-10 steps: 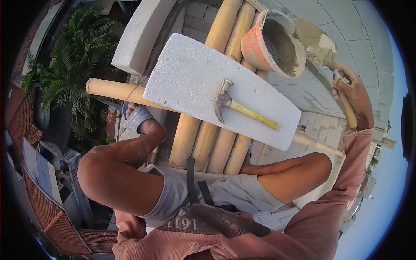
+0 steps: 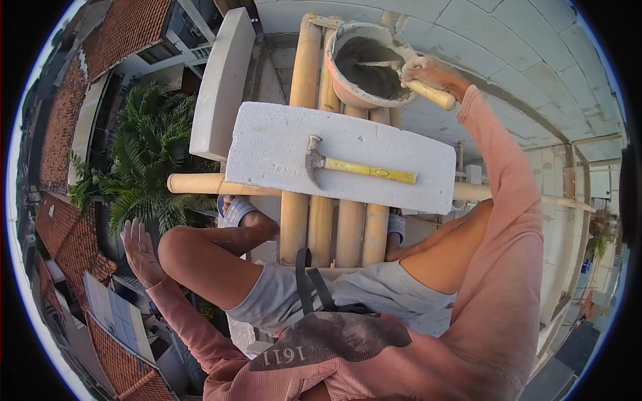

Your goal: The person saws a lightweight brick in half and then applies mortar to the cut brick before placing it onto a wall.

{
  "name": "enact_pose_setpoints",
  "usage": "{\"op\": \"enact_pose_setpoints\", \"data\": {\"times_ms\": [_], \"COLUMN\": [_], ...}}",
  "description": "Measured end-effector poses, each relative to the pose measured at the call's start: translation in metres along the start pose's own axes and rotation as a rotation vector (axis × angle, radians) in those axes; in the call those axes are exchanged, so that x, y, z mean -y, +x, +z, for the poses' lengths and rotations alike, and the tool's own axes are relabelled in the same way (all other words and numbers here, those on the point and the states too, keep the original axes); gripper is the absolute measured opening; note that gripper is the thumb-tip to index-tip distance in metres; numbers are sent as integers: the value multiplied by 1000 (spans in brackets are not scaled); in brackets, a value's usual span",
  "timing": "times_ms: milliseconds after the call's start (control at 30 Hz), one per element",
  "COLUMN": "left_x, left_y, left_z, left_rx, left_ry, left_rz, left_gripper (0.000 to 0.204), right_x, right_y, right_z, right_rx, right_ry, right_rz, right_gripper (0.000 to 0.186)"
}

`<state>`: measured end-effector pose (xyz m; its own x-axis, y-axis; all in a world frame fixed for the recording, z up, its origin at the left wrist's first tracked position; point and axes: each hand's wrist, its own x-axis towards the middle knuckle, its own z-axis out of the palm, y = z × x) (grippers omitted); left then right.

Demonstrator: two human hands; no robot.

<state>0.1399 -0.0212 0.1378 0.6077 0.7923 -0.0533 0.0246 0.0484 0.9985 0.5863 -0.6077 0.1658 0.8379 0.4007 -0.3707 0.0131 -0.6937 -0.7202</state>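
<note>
My right hand [image 2: 435, 72] is wrapped round the wooden handle of a trowel [image 2: 435, 95]. The trowel's blade reaches into an orange bucket [image 2: 349, 93] of wet grey mortar [image 2: 364, 75], and most of the blade is hidden there. Out at the left, beside my knee, my left hand [image 2: 142, 254] is raised, palm flat and fingers stretched, holding nothing. In front of me a white lightweight block [image 2: 267, 148] lies across bamboo poles. A claw hammer [image 2: 368, 170] with a yellow handle rests on top of it.
Thick bamboo poles [image 2: 294, 227] form the platform under me, with a cross pole [image 2: 200, 183] beneath the block. Another white block [image 2: 221, 87] stands at the far left. A block wall [image 2: 528, 47] rises behind the bucket. Far below on the left are a palm [image 2: 140, 147] and tiled roofs [image 2: 127, 33].
My right hand has swung the trowel from beside the bucket, its blade coated with mortar, left into the bucket. My left hand has come into view, and the whole view has shifted.
</note>
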Motion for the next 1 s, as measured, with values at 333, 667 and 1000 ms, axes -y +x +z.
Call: {"op": "enact_pose_setpoints", "data": {"times_ms": [333, 667, 1000], "left_x": [-86, 89, 161], "left_y": [-3, 208, 177], "left_z": [257, 466, 495], "left_rx": [1054, 1439, 1454], "left_ry": [1046, 1405, 1431], "left_rz": [563, 585, 483], "left_gripper": [59, 78, 76], "right_x": [-79, -37, 84], "right_y": [-188, -979, -859], "right_z": [-103, 206, 578], "right_rx": [-785, -948, -1443], "right_ry": [-1012, -749, -202], "right_rz": [-673, 1174, 2666], "right_gripper": [34, 42, 44]}}
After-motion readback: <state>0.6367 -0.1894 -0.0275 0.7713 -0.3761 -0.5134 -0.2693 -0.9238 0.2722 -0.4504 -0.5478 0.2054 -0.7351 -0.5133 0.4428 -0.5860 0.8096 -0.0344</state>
